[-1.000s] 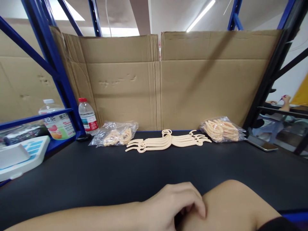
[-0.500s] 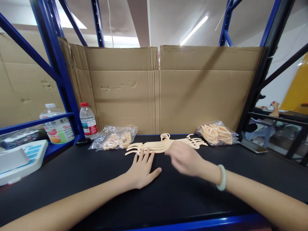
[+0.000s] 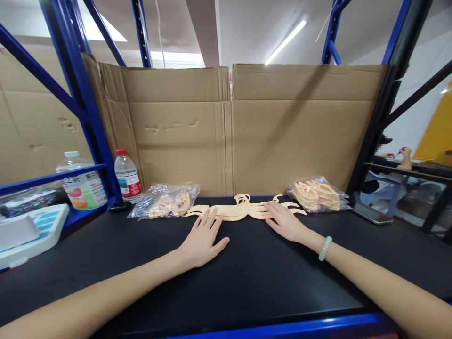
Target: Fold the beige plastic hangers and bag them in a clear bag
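**Both hands flat at the near side of a row of hangers along the back edge**

The black table (image 3: 226, 278) runs wide from left to right, walled at its back edge by cardboard (image 3: 226, 127). Along that back edge, about the middle, lies a stack of cream plastic hangers (image 3: 243, 210), its long axis running left to right, parallel to the edge.

The left hand (image 3: 203, 240) lies palm down on the table, fingers spread and straight, the fingertips reaching the left half of the stack; it grips nothing. The right hand (image 3: 286, 223) is likewise open and flat, its fingertips resting on the right half of the stack, with nothing closed in it. The stack lies straight ahead of both hands, farther from the person. Each hand is nearer its own end, and the right one sits a little deeper toward the back edge.

A clear bag of hangers (image 3: 164, 205) lies just left of the stack, another bag (image 3: 318, 194) just right of it. A water bottle (image 3: 128, 176) stands near the back left corner, a phone (image 3: 372, 214) toward the right edge.
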